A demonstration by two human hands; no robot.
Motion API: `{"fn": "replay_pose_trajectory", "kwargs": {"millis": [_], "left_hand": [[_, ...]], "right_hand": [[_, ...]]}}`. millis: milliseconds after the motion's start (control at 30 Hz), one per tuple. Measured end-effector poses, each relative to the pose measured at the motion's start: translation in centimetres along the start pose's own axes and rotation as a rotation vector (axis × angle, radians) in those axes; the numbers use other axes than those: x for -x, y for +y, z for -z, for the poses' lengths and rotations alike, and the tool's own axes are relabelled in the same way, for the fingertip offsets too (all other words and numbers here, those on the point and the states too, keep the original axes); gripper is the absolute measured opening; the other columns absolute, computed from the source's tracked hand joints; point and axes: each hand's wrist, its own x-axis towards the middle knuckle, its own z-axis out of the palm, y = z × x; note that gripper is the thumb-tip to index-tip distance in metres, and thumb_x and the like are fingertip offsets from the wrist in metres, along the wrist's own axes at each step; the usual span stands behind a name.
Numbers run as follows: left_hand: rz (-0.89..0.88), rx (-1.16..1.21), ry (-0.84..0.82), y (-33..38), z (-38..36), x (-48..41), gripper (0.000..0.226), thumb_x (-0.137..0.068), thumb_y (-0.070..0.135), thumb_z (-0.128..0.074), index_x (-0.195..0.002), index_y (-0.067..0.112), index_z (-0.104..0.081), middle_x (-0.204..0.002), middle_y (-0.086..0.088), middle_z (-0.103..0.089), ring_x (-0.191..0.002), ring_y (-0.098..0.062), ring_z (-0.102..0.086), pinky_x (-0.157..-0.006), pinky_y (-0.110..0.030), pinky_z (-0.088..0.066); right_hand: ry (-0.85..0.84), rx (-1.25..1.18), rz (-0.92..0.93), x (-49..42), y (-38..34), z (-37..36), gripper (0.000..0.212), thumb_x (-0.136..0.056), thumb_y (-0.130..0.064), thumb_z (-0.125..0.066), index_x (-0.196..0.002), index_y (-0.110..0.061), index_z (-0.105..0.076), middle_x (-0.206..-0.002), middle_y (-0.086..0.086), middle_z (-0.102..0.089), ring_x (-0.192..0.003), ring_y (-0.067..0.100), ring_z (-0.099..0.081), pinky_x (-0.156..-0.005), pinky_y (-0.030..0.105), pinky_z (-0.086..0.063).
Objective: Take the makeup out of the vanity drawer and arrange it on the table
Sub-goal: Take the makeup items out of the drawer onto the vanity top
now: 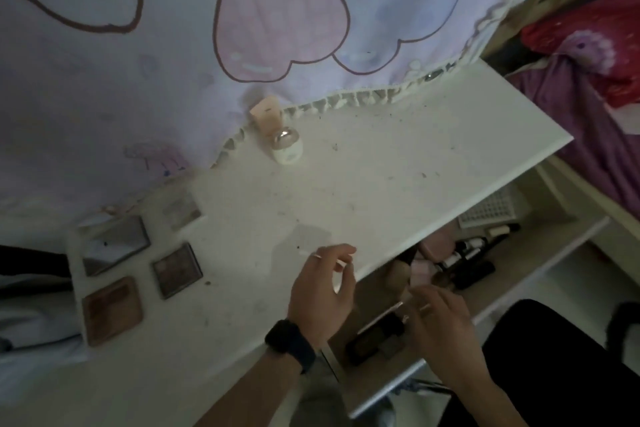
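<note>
Black watch (291,345) on its wrist, the left hand (322,291) hovers at the table (346,184) edge, fingers loosely curled, empty. The right hand (440,322) reaches among makeup (467,267) in the open drawer (533,274), grip too blurred to tell. Palettes (176,270) lie left, a jar (286,146) beyond.

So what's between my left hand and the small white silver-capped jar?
Only white tabletop with dark specks and a faint grey patch lies between the left hand and the small white silver-capped jar, in the head view.
</note>
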Motion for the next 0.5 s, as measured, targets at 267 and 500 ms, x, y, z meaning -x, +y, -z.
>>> {"fn": "replay_pose_trajectory", "kwargs": {"millis": [267,500], "left_hand": [[0.158,-0.265,-0.536,1.1,-11.3,4.2,0.039,-0.097,0.032,-0.052,-0.135,0.029,-0.045,-0.132,-0.006,-0.049,-0.123,-0.025,-0.046,-0.098,-0.036,-0.047],[0.456,-0.333,-0.379,0.1,-16.3,0.9,0.068,-0.096,0.041,-0.056,-0.150,0.012,-0.025,-0.141,-0.019,-0.041,-0.124,-0.037,-0.046,-0.098,-0.048,-0.047]], "right_hand": [[-0.019,0.265,-0.082,3.6,6.7,0.1,0.024,-0.082,-0.048,-0.059,-0.087,-0.031,-0.076,-0.116,-0.002,-0.068,-0.126,0.028,-0.054,-0.108,0.057,-0.032],[-0.006,0.245,-0.025,3.8,7.7,-1.0,0.023,-0.089,-0.044,-0.056,-0.091,-0.030,-0.074,-0.119,-0.001,-0.065,-0.130,0.027,-0.050,-0.117,0.054,-0.022]]}}
